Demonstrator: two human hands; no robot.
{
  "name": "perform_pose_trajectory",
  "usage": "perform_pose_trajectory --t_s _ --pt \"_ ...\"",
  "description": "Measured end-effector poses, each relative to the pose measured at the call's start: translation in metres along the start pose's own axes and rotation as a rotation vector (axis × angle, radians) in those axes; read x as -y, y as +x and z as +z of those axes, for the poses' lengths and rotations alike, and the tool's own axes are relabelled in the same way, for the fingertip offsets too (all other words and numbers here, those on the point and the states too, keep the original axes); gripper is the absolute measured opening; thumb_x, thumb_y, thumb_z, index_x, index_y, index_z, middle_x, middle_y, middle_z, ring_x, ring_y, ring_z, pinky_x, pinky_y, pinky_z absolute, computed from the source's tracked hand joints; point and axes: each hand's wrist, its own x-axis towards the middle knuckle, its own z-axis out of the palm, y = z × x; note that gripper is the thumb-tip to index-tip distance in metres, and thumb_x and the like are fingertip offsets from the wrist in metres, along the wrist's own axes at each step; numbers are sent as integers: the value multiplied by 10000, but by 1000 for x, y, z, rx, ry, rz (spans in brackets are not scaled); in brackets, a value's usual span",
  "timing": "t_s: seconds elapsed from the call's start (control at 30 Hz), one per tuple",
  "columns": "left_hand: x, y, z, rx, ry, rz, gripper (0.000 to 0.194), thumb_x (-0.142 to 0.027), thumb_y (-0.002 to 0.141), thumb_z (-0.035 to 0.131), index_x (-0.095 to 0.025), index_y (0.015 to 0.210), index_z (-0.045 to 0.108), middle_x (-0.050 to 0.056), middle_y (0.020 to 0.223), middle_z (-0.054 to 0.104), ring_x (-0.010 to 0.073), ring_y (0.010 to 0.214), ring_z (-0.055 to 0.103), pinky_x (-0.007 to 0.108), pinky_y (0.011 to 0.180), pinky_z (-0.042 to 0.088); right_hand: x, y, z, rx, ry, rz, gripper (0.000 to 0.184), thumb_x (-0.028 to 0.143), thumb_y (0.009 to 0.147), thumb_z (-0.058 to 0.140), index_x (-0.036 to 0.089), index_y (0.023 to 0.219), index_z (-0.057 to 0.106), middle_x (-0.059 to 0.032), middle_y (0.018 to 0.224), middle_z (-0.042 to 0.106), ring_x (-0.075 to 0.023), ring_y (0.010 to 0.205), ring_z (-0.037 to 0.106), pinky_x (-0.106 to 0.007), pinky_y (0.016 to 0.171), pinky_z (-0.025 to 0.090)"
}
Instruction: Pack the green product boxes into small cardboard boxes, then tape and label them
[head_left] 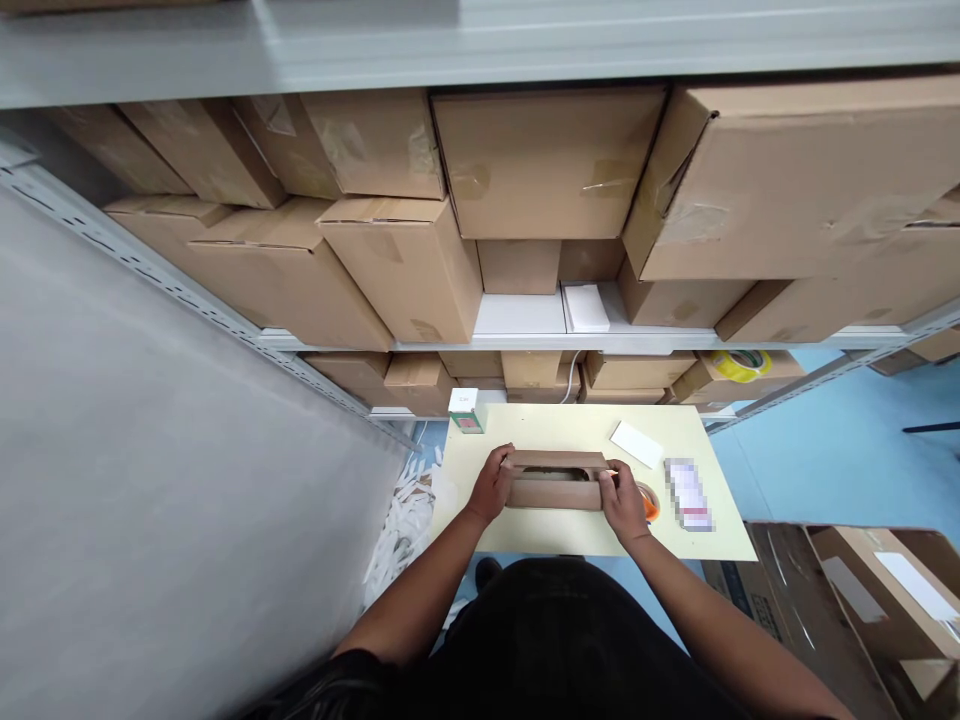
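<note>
Over the pale yellow table, a small brown cardboard box is held between both hands. A gap runs along its upper side, between the flaps, and the inside looks dark. My left hand grips the box's left end, with the fingers partly hidden behind it. At the right end, my right hand is closed on the box with the thumb on the near side. An orange tape roll lies just right of my right hand, partly covered by it.
A small white-and-green box stands at the table's far left corner. A white card-like piece and a blurred-out flat item lie on the right. Shelves with cardboard boxes rise behind. Paper scraps litter the floor; an open carton stands right.
</note>
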Motion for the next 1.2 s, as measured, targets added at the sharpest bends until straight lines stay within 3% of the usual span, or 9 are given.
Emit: perform_pose_trajectory --t_s 0.2,0.33,0.47,0.67,0.8,0.9,1.0,1.1,1.2 --pt "-2 1 4 25 -68 -163 327 -272 911 585 -216 1234 595 129 1466 592 274 1422 511 477 1217 344 6 4 9 -59 -37 -51 549 600 995 449 185 1345 534 -155 1262 644 -283 1013 656 -435 886 534" --pt "-2 0 8 -14 29 -156 342 -319 952 558 -206 1274 576 134 1448 601 261 1394 535 462 1203 369 8 5 10 -73 -93 -130 404 536 1013 427 210 1168 608 -139 1204 622 -292 1098 616 -449 938 519" --pt "-5 2 9 -7 209 -144 397 -349 976 546 -188 1339 555 140 1405 622 266 1323 589 459 1156 437 9 8 9 -53 -135 -127 339 496 1007 437 226 1121 608 -116 1159 597 -264 987 626 -416 830 540" --pt "-16 -1 15 92 632 151 474 -333 997 512 -187 1445 562 148 1614 443 338 1531 354 548 1238 331 14 11 12 -17 -169 -96 304 460 997 430 232 1124 586 -103 1154 573 -243 887 627 -395 756 529" --pt "-23 -7 22 142 800 297 487 -321 1011 489 -224 1482 559 106 1627 440 364 1580 225 594 1233 314 15 11 4 -20 -133 -102 335 498 994 440 230 1118 598 -109 1161 615 -246 917 641 -384 788 526" --pt "-25 -8 23 149 830 312 485 -319 1024 467 -204 1486 562 106 1615 458 349 1582 220 569 1241 316 -8 6 -15 -20 -128 -113 355 509 1017 408 233 1044 629 -87 1060 685 -246 937 651 -372 844 513" --pt "-26 -8 22 154 815 308 484 -324 1027 468 -200 1485 563 104 1613 460 344 1581 222 558 1251 296 -54 -5 -37 -66 -315 -110 352 478 987 438 211 971 669 -111 988 709 -286 977 650 -404 881 499" --pt "-30 -9 22 157 797 260 477 -335 1023 476 -230 1478 570 102 1621 452 375 1573 225 599 1238 268 -98 -16 -45 79 -573 -33 319 457 897 575 223 1066 713 -114 948 725 -309 919 673 -409 796 509" --pt "-37 -12 26 152 791 236 448 -295 1002 502 -280 1439 599 91 1609 469 389 1560 245 647 1240 184 -118 -20 -35 167 -786 -50 264 444 829 678 247 992 741 -122 943 743 -349 991 672 -442 827 499"
